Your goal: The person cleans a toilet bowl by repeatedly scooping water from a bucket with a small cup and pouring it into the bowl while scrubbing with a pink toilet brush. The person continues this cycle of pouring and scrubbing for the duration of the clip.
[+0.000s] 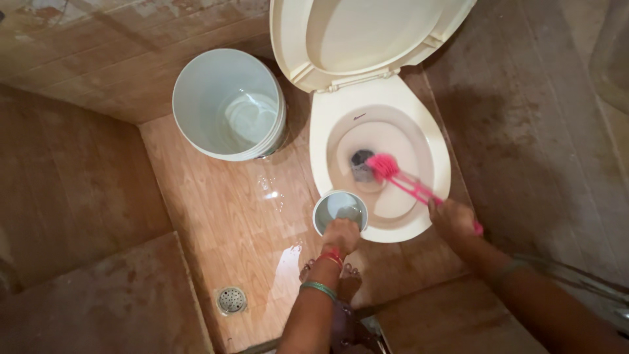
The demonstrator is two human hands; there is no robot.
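Note:
My right hand [453,219] grips the handle of a pink toilet brush [398,177]; its bristle head rests inside the cream toilet bowl [429,141] near the dark drain hole. My left hand [341,235] holds a small grey mug [339,211] with water in it, level beside the bowl's front left rim. The toilet lid and seat [357,36] stand raised against the back. Bangles circle my left wrist.
A large white bucket [227,105] with a little water stands left of the toilet on the wet brown tiled floor. A round metal floor drain [231,299] lies at the lower left. My bare feet [331,274] show below the mug. Tiled walls close in on both sides.

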